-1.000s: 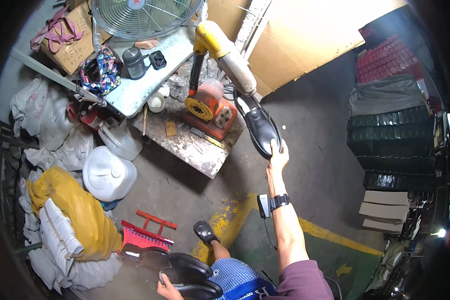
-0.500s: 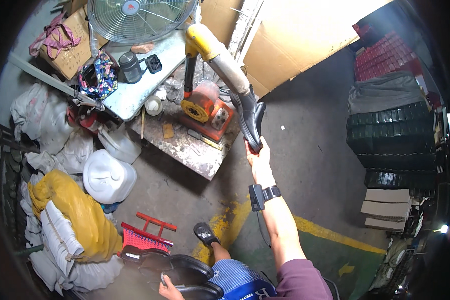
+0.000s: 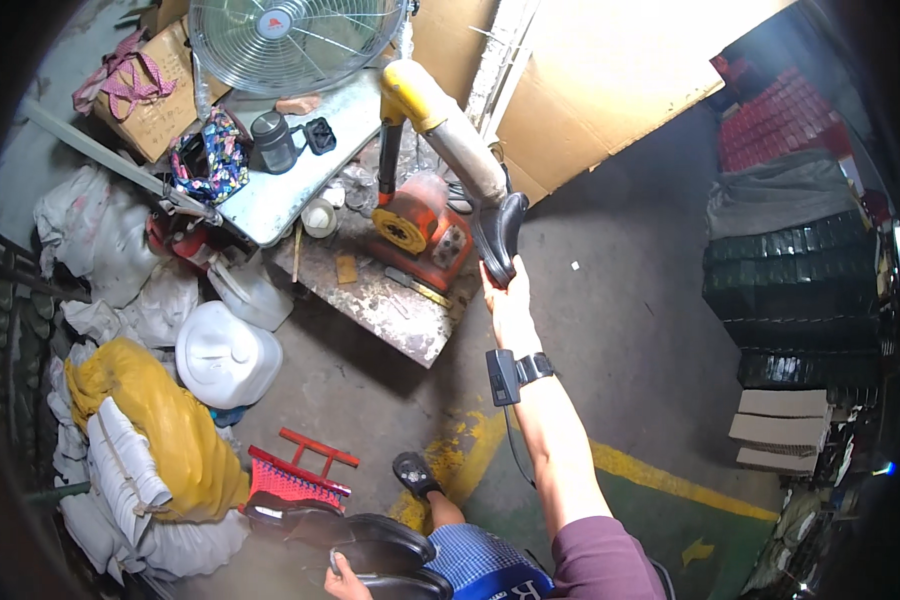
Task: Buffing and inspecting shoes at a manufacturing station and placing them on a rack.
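Observation:
My right hand (image 3: 504,292) reaches forward, its fingers closed around one end of a black leather shoe (image 3: 496,245). The shoe's other end is against the mouth of a bare metal pipe (image 3: 465,155) with a yellow elbow (image 3: 410,92), which rises from an orange blower machine (image 3: 425,235). Low in the picture, my left hand (image 3: 346,580) is closed at the edge of a black shoe (image 3: 395,583). Another black shoe (image 3: 385,540) lies just above it, by my lap. Most of the left hand's grip is hidden by the lower edge.
The blower sits on a stained worktable (image 3: 390,325). Behind it are a large fan (image 3: 290,40) and a mug (image 3: 272,142). A white plastic jug (image 3: 228,355), yellow sack (image 3: 160,440) and red stool (image 3: 300,480) stand left. Stacked dark green boxes (image 3: 790,290) line the right.
My right hand has turned and tilted the shoe at the pipe, so it looks shorter and its opening end sits differently. The left hand stays at the lower shoes. The whole view shifts slightly.

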`<action>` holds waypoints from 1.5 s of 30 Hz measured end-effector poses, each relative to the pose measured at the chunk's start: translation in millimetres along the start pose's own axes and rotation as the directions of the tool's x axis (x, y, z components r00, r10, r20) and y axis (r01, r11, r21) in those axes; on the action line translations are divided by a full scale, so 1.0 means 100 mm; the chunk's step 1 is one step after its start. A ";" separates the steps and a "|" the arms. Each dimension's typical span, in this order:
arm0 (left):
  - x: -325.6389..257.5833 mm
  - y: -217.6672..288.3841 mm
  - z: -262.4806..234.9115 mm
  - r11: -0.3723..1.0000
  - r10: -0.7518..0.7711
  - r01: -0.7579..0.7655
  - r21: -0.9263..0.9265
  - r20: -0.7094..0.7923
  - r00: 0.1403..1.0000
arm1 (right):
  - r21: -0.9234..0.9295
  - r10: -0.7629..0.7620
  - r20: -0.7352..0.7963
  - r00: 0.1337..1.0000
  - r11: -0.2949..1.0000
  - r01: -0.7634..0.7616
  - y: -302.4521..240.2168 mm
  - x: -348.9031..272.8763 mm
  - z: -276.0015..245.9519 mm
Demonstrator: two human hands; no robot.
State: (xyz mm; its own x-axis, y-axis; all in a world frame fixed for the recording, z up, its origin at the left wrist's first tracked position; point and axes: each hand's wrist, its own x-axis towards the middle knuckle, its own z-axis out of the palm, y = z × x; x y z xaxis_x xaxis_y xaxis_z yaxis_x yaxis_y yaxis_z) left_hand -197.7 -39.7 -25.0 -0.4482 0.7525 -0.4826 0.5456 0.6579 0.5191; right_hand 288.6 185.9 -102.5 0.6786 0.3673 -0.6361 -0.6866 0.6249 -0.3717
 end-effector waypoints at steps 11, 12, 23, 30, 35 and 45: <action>0.08 -0.33 0.12 0.976 0.047 -0.080 -0.202 -0.163 0.986 | -0.453 0.333 -0.124 0.935 0.819 -0.352 0.00 -1.38 -1.60; 0.08 -0.45 0.12 0.971 -0.005 -0.029 -0.239 -0.141 0.990 | -0.523 0.384 -0.149 0.911 0.752 -0.402 0.05 -1.50 -1.81; -0.10 -1.25 -0.03 0.836 -0.375 0.222 -0.501 -0.229 0.898 | -0.900 0.788 -0.184 0.588 0.106 -0.423 2.02 -2.19 -2.84; -0.18 -1.83 -0.08 0.734 -0.529 0.273 -0.622 -0.271 0.804 | -0.950 0.838 -0.240 0.491 -0.098 -0.296 3.12 -2.41 -3.39; -0.21 -2.12 -0.22 0.715 -0.644 0.470 -0.517 -0.227 0.730 | -0.894 0.484 -0.353 0.801 -0.426 -0.138 3.24 -2.35 -4.10; -0.22 -2.59 -0.28 0.562 -0.727 0.432 -0.705 -0.173 0.664 | -0.979 0.789 -0.102 0.606 -0.189 0.081 3.32 -2.88 -5.04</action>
State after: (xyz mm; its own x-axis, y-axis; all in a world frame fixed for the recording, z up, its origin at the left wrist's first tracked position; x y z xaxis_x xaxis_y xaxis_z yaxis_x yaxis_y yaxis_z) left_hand -348.8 -225.4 -129.5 -0.8172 0.0264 -0.5757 -0.3862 0.7164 0.5811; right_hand -266.9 -59.6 -383.6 -0.1569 0.6451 -0.7478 -0.0708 -0.7626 -0.6429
